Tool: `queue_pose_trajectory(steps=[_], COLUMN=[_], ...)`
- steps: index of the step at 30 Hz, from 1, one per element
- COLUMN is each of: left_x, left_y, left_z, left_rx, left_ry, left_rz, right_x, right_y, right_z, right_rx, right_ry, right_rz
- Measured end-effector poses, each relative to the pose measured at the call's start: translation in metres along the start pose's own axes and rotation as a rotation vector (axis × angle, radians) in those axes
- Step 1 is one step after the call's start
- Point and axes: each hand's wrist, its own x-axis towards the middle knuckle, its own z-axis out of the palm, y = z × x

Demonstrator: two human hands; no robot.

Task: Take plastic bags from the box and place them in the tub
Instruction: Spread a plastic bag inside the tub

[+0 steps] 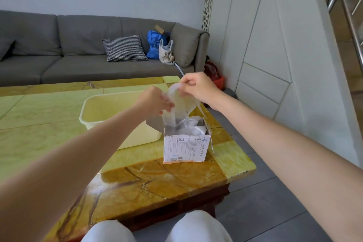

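Observation:
A small white printed box [185, 148] stands open near the table's right edge, with crumpled clear plastic bags [193, 126] inside. A translucent plastic bag [179, 102] hangs above the box, stretched between both hands. My right hand [198, 87] pinches its top edge. My left hand [157, 102] grips its left side, just over the box. A pale yellow tub [92, 104] sits directly left of the box; its visible inside looks empty.
The yellow-and-amber stone table [157, 179] ends close to the right of the box. A grey sofa [78, 55] with a checked cushion and bags stands behind it. My knees [157, 228] are at the near edge.

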Motion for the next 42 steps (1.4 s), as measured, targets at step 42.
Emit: queue_pose_trajectory(steps=[42], left_x=[0.008], left_y=[-0.042], left_z=[-0.106], left_rx=[-0.547], left_ry=[-0.003], left_rz=[-0.085], right_x=[0.081], right_y=[-0.089], right_z=[0.011], right_rx=[0.116], right_ry=[0.246], right_rz=[-0.145])
